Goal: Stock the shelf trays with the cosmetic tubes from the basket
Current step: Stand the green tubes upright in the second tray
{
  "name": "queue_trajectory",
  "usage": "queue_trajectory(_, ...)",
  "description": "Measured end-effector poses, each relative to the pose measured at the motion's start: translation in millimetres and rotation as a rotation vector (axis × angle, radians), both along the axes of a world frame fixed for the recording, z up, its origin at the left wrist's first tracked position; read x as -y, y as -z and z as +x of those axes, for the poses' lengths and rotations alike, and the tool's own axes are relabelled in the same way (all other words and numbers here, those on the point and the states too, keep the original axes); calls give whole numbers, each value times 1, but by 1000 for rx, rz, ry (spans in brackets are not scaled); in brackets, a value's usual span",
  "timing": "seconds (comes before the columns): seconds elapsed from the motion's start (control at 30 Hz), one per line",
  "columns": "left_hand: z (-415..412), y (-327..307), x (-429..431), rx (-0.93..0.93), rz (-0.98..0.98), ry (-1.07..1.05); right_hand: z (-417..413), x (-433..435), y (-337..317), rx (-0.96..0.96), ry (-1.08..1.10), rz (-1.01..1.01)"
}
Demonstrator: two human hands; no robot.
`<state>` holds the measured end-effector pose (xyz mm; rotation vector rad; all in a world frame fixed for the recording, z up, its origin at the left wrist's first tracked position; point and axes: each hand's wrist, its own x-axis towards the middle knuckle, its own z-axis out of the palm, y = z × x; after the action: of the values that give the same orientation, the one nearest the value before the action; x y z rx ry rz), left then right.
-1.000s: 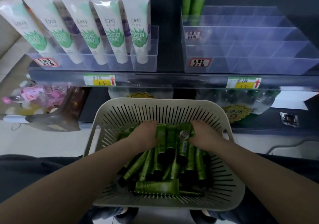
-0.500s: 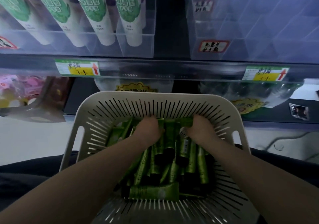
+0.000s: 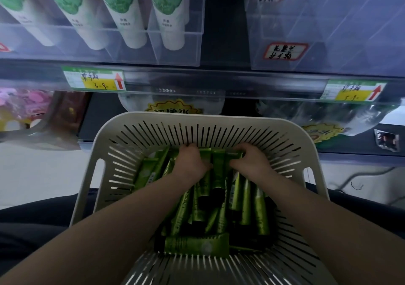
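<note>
A white slotted basket (image 3: 206, 122) sits in front of me, holding several green cosmetic tubes (image 3: 219, 199) with black caps. Both hands reach into its far end. My left hand (image 3: 190, 164) curls down over the tubes near the far wall. My right hand (image 3: 252, 162) grips the crimped ends of a bunch of tubes (image 3: 219, 153) beside it. Above, the clear shelf tray on the right (image 3: 328, 28) shows no tubes inside.
The clear tray at upper left (image 3: 175, 43) holds several white tubes with green labels (image 3: 122, 10). A shelf edge with yellow price tags (image 3: 94, 80) runs across above the basket. Bagged goods lie on the shelf below. My dark-clad legs flank the basket.
The view has tilted down and come closer to the basket. Both hands have pushed further toward the basket's far wall and gathered the tube ends there.
</note>
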<state>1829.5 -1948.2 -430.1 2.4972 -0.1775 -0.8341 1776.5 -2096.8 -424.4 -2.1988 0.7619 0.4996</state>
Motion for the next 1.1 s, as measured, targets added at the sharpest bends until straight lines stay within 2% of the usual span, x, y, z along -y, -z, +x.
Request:
queue_trajectory(0.1,-2,-2,-1,-7,-16,-19,0,2,-4,-9,-75,-12)
queue_trajectory(0.3,-3,-5,-9,-30,-46,-6,7,11,-23,-142,-223,32)
queue_trajectory(0.5,-3,-18,-18,-21,-78,3,4,16,-39,-178,-484,-65)
queue_trajectory(0.7,-4,-43,-25,24,-68,121,0,19,-66,-153,-580,-97)
queue_trajectory(0.93,-7,-80,-28,76,-70,232,-18,15,-104,-22,-622,-110)
queue_trajectory(1.1,-13,-121,-24,149,-123,287,-26,15,-142,47,-636,-220)
